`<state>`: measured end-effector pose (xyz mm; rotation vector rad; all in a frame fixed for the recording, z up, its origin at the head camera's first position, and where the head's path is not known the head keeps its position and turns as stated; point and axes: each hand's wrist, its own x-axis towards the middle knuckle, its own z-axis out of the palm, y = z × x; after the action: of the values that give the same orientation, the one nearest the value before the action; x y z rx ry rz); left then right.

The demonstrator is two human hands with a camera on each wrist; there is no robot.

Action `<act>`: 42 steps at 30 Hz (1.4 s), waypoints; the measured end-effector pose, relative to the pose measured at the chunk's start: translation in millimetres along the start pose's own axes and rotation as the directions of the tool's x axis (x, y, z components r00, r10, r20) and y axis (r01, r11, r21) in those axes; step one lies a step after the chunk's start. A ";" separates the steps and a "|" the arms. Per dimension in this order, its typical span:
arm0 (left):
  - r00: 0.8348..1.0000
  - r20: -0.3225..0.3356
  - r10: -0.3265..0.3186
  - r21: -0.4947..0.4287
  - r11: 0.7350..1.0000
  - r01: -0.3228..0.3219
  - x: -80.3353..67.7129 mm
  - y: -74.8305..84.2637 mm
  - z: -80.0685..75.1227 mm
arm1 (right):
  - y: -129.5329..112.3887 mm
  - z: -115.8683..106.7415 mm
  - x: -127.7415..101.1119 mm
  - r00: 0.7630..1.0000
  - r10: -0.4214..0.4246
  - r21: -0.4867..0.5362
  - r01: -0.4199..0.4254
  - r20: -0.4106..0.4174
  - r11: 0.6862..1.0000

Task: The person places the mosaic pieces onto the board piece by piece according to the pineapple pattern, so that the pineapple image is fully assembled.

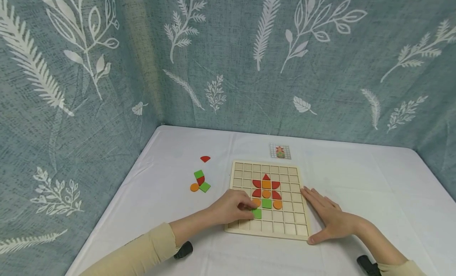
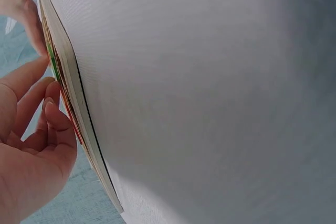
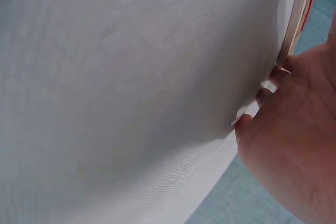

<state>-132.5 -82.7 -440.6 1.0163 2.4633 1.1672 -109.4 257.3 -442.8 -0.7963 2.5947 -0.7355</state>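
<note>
A square wooden grid board [image 1: 290,217] lies on the table with a figure of red, orange and green tiles in its cells. My left hand [image 1: 232,208] reaches over the board's left side, thumb and forefinger pinching a green square tile [image 1: 257,214] at a cell in the figure's lower left. An orange round tile [image 1: 255,202] just above is partly covered by the forefinger. Another green square [image 1: 266,203] sits to its right. My right hand [image 1: 331,218] rests on the table with fingers spread, fingertips along the board's right edge and thumb at its near right corner.
Left of the board lie loose tiles: a red quarter-circle [image 1: 205,158], a green square [image 1: 198,174], another green square [image 1: 204,187], an orange circle [image 1: 194,187] and a red piece [image 1: 201,180]. A small pattern card [image 1: 280,151] lies beyond the board. A curtain [image 1: 228,62] hangs behind the table.
</note>
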 end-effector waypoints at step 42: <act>0.788 -0.369 -0.493 -0.304 0.865 0.399 -65.1 -56.2 -101.2 | -8.6 -8.7 0.0 0.998 0.042 -0.027 -0.041 0.051 0.999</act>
<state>-160.2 -211.2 -421.8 0.0766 2.6044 1.5599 -109.6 254.5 -430.9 -0.7564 2.5715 -0.6612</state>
